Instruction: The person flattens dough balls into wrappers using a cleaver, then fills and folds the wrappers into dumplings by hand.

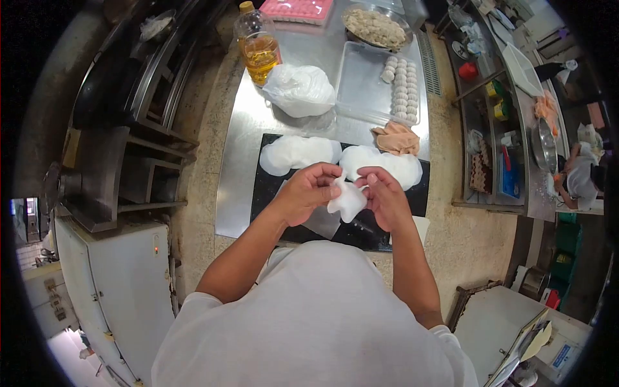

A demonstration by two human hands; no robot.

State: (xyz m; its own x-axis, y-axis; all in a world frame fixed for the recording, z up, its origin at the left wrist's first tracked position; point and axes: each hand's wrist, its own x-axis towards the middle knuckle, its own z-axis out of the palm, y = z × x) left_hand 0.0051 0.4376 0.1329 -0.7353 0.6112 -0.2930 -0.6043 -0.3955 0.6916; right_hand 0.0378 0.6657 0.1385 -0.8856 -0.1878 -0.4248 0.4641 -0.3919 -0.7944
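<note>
Between my two hands a thin white dough wrapper hangs over the black board. My left hand pinches its left edge with thumb and fingers. At its upper right, my right hand grips it with bent fingers. Just beyond my hands lie two groups of overlapping white rounds, one at left and one at right. A crumpled tan cloth sits behind the right group. Whether anything is inside the wrapper cannot be made out.
Farther back stand an oil bottle, a white plastic bag, a clear tray with rows of balls, a bowl of filling and a pink tray. At far right, another person works at a counter.
</note>
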